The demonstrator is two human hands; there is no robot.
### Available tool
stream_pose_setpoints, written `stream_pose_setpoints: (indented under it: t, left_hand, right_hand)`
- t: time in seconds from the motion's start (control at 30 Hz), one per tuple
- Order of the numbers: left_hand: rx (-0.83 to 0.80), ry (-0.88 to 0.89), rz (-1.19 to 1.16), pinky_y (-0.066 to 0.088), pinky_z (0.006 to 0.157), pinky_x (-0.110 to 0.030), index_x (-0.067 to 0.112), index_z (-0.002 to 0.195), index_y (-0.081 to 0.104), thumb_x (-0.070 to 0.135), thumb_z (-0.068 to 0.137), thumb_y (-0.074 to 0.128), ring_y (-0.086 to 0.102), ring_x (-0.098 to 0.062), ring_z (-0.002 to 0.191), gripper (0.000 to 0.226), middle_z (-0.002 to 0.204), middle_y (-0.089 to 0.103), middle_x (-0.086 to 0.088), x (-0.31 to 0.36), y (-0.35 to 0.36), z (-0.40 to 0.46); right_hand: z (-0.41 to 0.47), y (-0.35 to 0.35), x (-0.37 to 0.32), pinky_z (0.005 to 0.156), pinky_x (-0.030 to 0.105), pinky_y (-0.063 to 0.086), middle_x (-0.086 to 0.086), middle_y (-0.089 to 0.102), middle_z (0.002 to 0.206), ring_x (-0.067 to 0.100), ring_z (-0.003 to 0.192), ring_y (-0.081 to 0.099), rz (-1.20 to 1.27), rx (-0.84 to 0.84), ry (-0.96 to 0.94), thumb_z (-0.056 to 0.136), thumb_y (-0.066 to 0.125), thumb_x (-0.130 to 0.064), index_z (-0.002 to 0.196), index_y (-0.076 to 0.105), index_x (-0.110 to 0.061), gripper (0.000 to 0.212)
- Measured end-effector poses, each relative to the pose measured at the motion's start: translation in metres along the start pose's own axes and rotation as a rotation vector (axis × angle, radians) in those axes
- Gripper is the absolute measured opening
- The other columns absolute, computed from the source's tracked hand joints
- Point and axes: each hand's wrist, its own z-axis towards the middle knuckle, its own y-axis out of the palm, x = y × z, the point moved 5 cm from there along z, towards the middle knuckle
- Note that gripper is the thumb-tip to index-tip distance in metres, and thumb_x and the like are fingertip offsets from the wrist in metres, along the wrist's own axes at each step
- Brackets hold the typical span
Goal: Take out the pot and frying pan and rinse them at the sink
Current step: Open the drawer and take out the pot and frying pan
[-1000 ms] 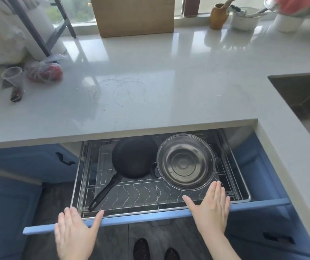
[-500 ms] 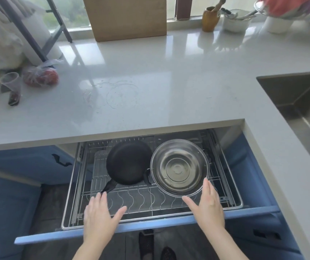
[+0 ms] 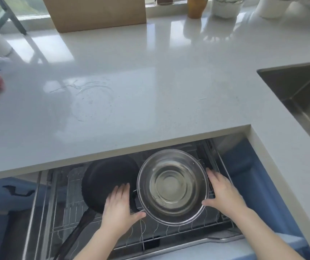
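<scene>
So we're at the take-out step: both hands, left [image 3: 119, 207] and right [image 3: 224, 195], cup the steel pot [image 3: 172, 186] in the drawer rack [image 3: 150, 239], grip flat-fingered, not curled; frying pan [image 3: 105, 182] sits left of it, next comes lifting toward the sink [image 3: 300, 91].

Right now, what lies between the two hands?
The steel pot, in the head view: left hand at its left rim, right hand at its right.

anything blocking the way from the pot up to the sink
Nothing visible does. The pot sits in the open drawer rack between both hands, and the counter corner between it and the sink is bare.
</scene>
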Motion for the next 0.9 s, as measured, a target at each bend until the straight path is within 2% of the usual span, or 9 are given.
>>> stream_pose_setpoints:
  t: [0.17, 0.33, 0.6, 0.67, 0.73, 0.8, 0.9]
  left_hand:
    - [-0.135, 0.018, 0.059, 0.007, 0.121, -0.041, 0.013, 0.157, -0.003, 0.070, 0.068, 0.070, -0.002, -0.023, 0.152, 0.128, 0.165, 0.001, -0.002, -0.006, 0.028, 0.026]
    - [-0.176, 0.031, -0.012, 0.004, 0.122, -0.040, 0.014, 0.155, -0.014, 0.065, 0.064, 0.077, -0.009, -0.022, 0.151, 0.138, 0.164, -0.009, -0.001, -0.004, 0.046, 0.042]
    - [-0.186, 0.027, -0.166, 0.007, 0.121, -0.029, 0.011, 0.149, -0.028, 0.049, 0.068, 0.083, -0.007, -0.020, 0.151, 0.143, 0.163, -0.016, -0.001, 0.007, 0.063, 0.044]
    - [-0.186, 0.021, -0.184, 0.009, 0.122, -0.031, 0.010, 0.148, -0.030, 0.050, 0.069, 0.082, -0.002, -0.020, 0.151, 0.143, 0.163, -0.013, -0.002, 0.009, 0.064, 0.043]
    - [-0.180, 0.020, -0.193, 0.015, 0.121, -0.032, 0.011, 0.148, -0.030, 0.051, 0.068, 0.083, 0.007, -0.021, 0.149, 0.144, 0.162, 0.000, -0.005, 0.010, 0.066, 0.044]
    - [-0.179, 0.024, -0.197, 0.019, 0.118, -0.031, 0.012, 0.146, -0.033, 0.052, 0.065, 0.084, 0.014, -0.020, 0.144, 0.148, 0.156, 0.012, -0.005, 0.010, 0.068, 0.045]
    - [-0.217, 0.032, -0.217, 0.018, 0.116, -0.029, 0.015, 0.143, -0.037, 0.049, 0.063, 0.086, 0.015, -0.020, 0.141, 0.151, 0.153, 0.015, -0.003, 0.007, 0.067, 0.047]
  right_hand:
    - [0.049, -0.001, 0.002, 0.107, 0.040, 0.043, 0.001, 0.004, 0.164, 0.029, 0.142, 0.033, -0.156, -0.079, -0.108, 0.067, 0.087, -0.024, 0.157, 0.004, -0.025, 0.123]
    - [0.078, 0.005, 0.006, 0.115, 0.037, 0.032, 0.001, -0.011, 0.164, 0.027, 0.150, 0.015, -0.258, -0.146, -0.143, 0.073, 0.083, -0.011, 0.156, -0.006, -0.017, 0.122]
    - [0.094, 0.018, 0.017, 0.121, 0.037, 0.012, 0.001, -0.025, 0.161, 0.023, 0.151, -0.007, -0.266, -0.214, -0.147, 0.066, 0.088, -0.018, 0.154, -0.018, -0.014, 0.137]
    - [0.097, 0.019, 0.016, 0.121, 0.038, 0.013, -0.002, -0.028, 0.160, 0.023, 0.151, -0.009, -0.232, -0.245, -0.156, 0.063, 0.091, -0.024, 0.153, -0.020, -0.018, 0.143]
    - [0.099, 0.019, 0.016, 0.120, 0.037, 0.021, -0.005, -0.031, 0.158, 0.024, 0.151, -0.005, -0.200, -0.281, -0.164, 0.060, 0.092, -0.027, 0.153, -0.020, -0.023, 0.146]
    - [0.101, 0.018, 0.019, 0.117, 0.031, 0.027, -0.009, -0.033, 0.157, 0.021, 0.151, 0.001, -0.142, -0.307, -0.189, 0.057, 0.094, -0.024, 0.153, -0.020, -0.026, 0.149]
    - [0.100, 0.018, 0.023, 0.117, 0.025, 0.016, -0.010, -0.030, 0.158, 0.017, 0.151, -0.004, -0.083, -0.351, -0.210, 0.055, 0.095, -0.025, 0.153, -0.020, -0.027, 0.151]
